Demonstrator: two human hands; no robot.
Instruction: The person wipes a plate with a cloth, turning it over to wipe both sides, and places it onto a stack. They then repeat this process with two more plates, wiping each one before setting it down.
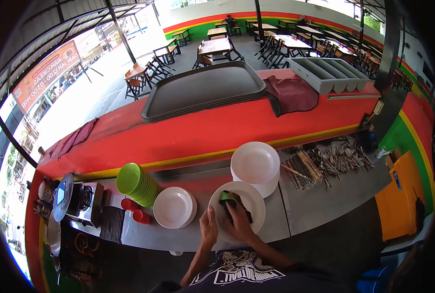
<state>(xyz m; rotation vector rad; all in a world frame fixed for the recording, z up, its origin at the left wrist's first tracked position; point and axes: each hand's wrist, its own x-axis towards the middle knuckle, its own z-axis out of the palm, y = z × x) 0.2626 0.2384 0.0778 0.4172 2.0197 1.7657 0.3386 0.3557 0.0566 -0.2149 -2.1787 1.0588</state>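
Note:
Tilted toward me over the metal counter is a white plate (258, 202). At its lower left rim, my left hand (209, 228) grips the plate, with the thumb pointing up along the edge. My right hand (238, 224) presses a dark cloth (244, 204) with a green part against the plate's inner face; its fingers are partly hidden by the cloth. Just behind the plate rises a tall stack of white plates (255, 160). To the left stands a lower stack of white plates (173, 207).
Green bowls (135, 183) and red cups (141, 217) stand left, near a gas stove (85, 200). Chopsticks (303, 168) and loose cutlery (343, 157) lie right. The red ledge (188, 139) holds dark trays (205, 88), a maroon cloth (293, 94) and a grey cutlery holder (327, 75).

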